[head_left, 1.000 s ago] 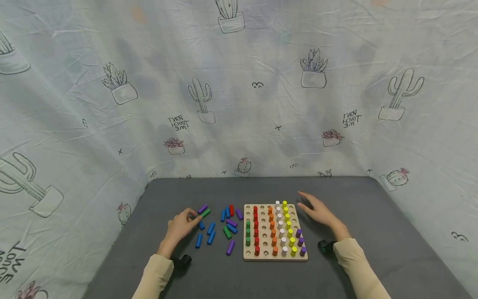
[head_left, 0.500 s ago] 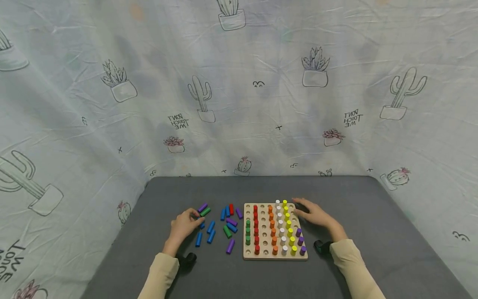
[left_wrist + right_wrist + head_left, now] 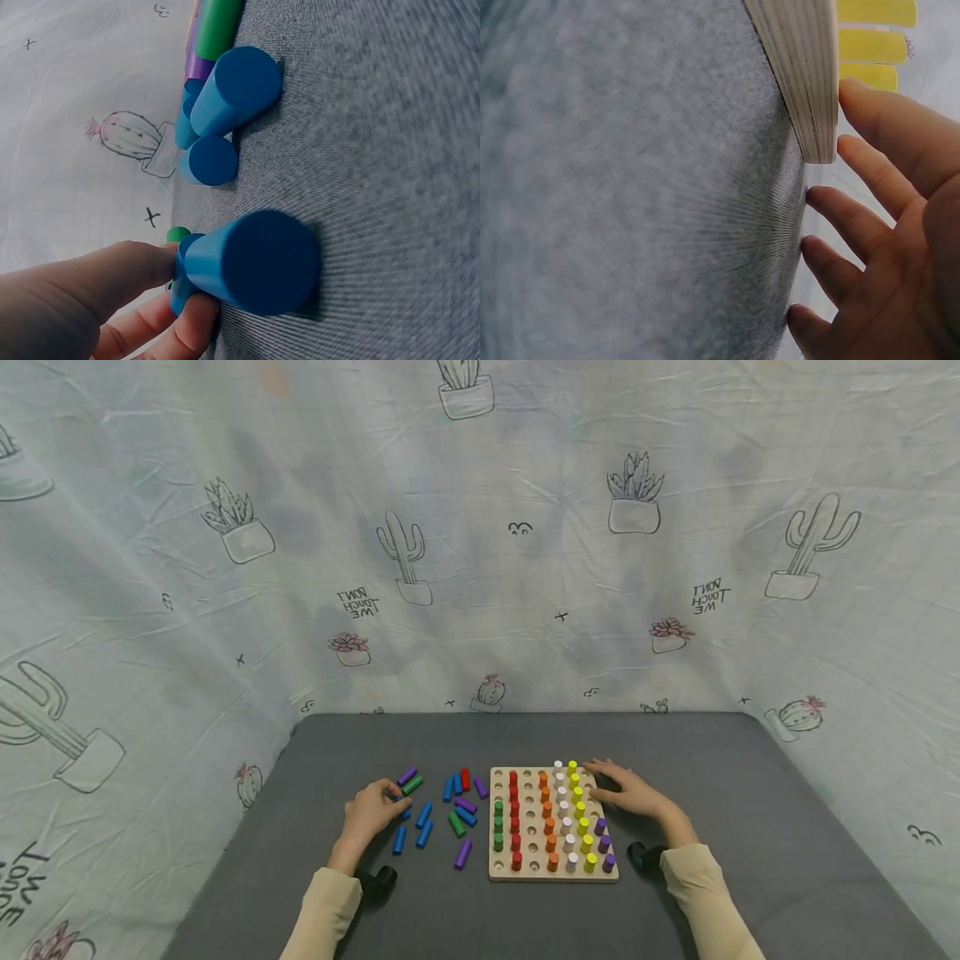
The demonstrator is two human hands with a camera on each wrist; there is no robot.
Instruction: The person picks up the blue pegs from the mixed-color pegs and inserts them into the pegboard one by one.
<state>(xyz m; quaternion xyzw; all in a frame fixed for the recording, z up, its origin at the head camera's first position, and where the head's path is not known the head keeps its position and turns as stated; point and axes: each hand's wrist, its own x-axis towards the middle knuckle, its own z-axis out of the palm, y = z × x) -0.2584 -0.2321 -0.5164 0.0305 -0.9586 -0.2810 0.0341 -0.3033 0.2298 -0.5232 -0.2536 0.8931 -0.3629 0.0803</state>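
Observation:
My left hand [image 3: 370, 816] pinches a blue peg [image 3: 180, 289] between thumb and fingertips, low at the table's surface. Another blue peg [image 3: 266, 262] partly covers it in the left wrist view. A green peg [image 3: 412, 785] and a purple peg [image 3: 407, 776] lie just beyond these fingers. The wooden pegboard [image 3: 531, 875] holds rows of green, red, orange, white, yellow and purple pegs. My right hand [image 3: 633, 792], fingers spread, touches the far right part of the board with thumb and forefinger, beside the yellow pegs [image 3: 874, 45]. Its other fingertips rest on the cloth.
Several loose blue, purple, green and red pegs [image 3: 465, 780] lie on the grey tabletop [image 3: 442, 910] left of the board. A cactus-print curtain [image 3: 480, 568] surrounds the table at the back and sides. Black wrist cameras [image 3: 647, 857] sit below both hands.
My left hand has moved off the green peg, which stays on the table, onto a blue peg. The right hand has shifted left onto the board's edge.

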